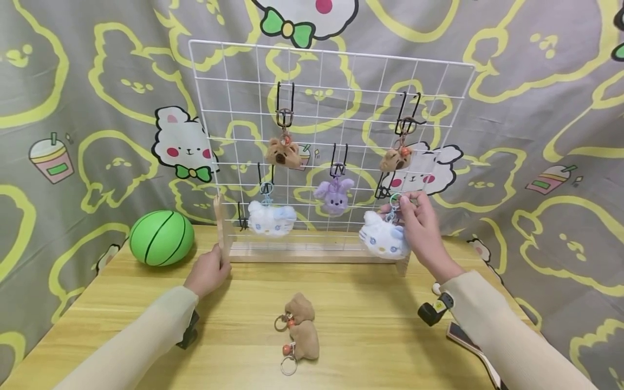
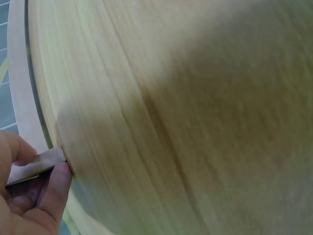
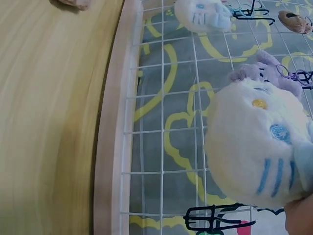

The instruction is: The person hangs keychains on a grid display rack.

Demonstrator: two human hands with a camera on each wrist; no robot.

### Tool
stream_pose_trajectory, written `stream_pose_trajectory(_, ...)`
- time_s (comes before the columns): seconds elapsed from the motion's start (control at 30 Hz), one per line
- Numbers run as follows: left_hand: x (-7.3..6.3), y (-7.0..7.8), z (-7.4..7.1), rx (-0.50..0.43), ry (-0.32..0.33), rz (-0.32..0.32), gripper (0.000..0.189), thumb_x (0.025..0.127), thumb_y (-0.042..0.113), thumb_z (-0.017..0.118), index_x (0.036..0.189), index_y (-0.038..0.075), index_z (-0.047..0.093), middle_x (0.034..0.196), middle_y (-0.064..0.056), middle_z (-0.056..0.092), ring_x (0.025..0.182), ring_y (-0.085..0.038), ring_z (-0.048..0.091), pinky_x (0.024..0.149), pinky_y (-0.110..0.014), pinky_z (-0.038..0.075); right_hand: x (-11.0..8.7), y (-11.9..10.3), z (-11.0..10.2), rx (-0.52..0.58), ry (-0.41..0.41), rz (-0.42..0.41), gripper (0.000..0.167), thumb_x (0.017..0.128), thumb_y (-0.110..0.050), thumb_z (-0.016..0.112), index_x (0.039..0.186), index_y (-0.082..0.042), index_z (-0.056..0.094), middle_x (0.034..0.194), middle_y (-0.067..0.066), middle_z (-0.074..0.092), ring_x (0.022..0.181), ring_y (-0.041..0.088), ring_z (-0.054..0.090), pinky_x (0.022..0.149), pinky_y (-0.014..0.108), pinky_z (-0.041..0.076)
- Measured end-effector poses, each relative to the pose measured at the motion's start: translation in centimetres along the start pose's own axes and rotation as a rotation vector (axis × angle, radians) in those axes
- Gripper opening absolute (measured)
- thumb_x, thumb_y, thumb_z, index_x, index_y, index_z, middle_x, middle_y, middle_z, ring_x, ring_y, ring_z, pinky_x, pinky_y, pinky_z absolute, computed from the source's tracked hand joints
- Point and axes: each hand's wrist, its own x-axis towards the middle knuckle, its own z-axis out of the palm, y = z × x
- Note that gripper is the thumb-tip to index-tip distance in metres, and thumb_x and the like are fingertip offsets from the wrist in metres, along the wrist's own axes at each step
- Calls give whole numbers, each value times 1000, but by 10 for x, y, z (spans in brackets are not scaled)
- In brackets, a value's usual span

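My right hand (image 1: pixel 423 230) pinches the blue-green ring of a white cat plush keychain (image 1: pixel 381 238) by the lower right of a white wire grid rack (image 1: pixel 331 52). The plush hangs below the fingers, its face toward the table front; in the right wrist view its white head (image 3: pixel 244 142) overlaps the grid. Just above the ring, a black hook (image 1: pixel 383 190) sits on the grid. My left hand (image 1: pixel 208 272) grips the wooden side foot (image 1: pixel 222 230) of the rack; in the left wrist view, thumb and fingers lie on either side of that wooden piece (image 2: pixel 44 161).
On other hooks hang a second white cat plush (image 1: pixel 271 221), a purple plush (image 1: pixel 335 196) and brown plushes (image 1: pixel 284 154) left and right. Two brown plush keychains (image 1: pixel 305 340) lie on the table front. A green ball (image 1: pixel 162 238) stands left; a dark-edged object (image 1: pixel 465 338) lies right.
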Motion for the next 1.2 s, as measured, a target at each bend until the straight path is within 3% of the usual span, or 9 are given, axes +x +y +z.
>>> stream_pose_trajectory(0.1,0,0,0,-1,2,2,19,94,4,53,108,-9,52,74,-13,56,63,-23,52,55,-31,42,5,1,1,-79,31,11,15,113,-24,39,113,-10,45,92,-18,76,92,-5,71,84,14,54)
stream_pose_trajectory(0.33,-1,-1,1,7,-6,-9,16,94,4,54,104,-8,51,74,-13,56,64,-23,52,55,-31,42,16,4,6,-255,69,77,28,114,-25,37,123,0,44,111,26,75,86,-8,65,81,17,53)
stream_pose_trajectory(0.53,-1,-4,4,0,-13,-16,19,95,5,53,108,-8,51,76,-14,58,65,-23,53,55,-31,43,27,10,14,-230,77,74,26,113,-21,38,122,3,43,103,29,75,76,-8,67,73,16,55)
stream_pose_trajectory(0.67,-1,-4,4,3,-13,-22,18,95,5,53,107,-7,51,77,-14,58,65,-23,53,55,-32,43,32,12,19,-162,67,85,24,114,-23,36,121,0,40,112,38,71,76,-7,70,70,17,55)
stream_pose_trajectory(0.93,-1,0,2,0,-12,-20,23,95,5,53,112,-10,52,77,-14,58,67,-24,55,57,-33,45,40,12,21,-261,88,97,36,114,-30,35,130,2,39,116,37,71,74,-13,66,69,15,49)
stream_pose_trajectory(1.2,1,-2,1,16,2,1,27,94,5,54,115,-12,52,79,-16,60,70,-26,56,60,-36,48,42,12,22,-275,122,87,30,113,-25,41,124,3,41,111,40,70,69,-12,65,63,14,50)
